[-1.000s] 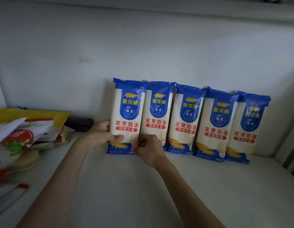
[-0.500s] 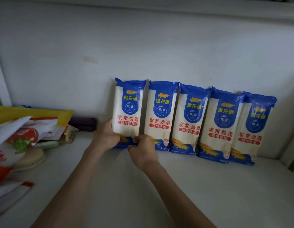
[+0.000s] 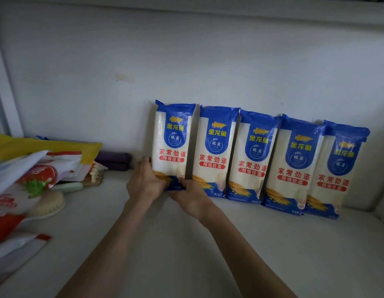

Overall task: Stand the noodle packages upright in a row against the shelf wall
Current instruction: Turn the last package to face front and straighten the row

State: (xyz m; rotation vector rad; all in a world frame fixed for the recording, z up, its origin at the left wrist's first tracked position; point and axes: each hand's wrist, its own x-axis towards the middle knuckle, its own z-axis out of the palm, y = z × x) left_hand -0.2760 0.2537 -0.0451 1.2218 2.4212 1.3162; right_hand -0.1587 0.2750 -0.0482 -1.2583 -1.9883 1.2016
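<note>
White shelf surface [image 3: 186, 254] nearest, two bare forearms reaching across it. Left hand [image 3: 143, 183] fingers curled around lower left corner of leftmost noodle package [image 3: 172, 145]; right hand [image 3: 191, 197] fingers pinched on its bottom edge. Package upright, back on shelf wall [image 3: 186, 61], touching second package [image 3: 214, 151]. Three more [image 3: 251, 158] [image 3: 294, 166] [image 3: 337, 173] overlap toward right corner. Pile of bags [image 3: 25, 175] at left edge.

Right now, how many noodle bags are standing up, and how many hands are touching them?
Noodle packages standing against the wall: 5
Hands on the leftmost package: 2, left hand, right hand
Total: 7
</note>
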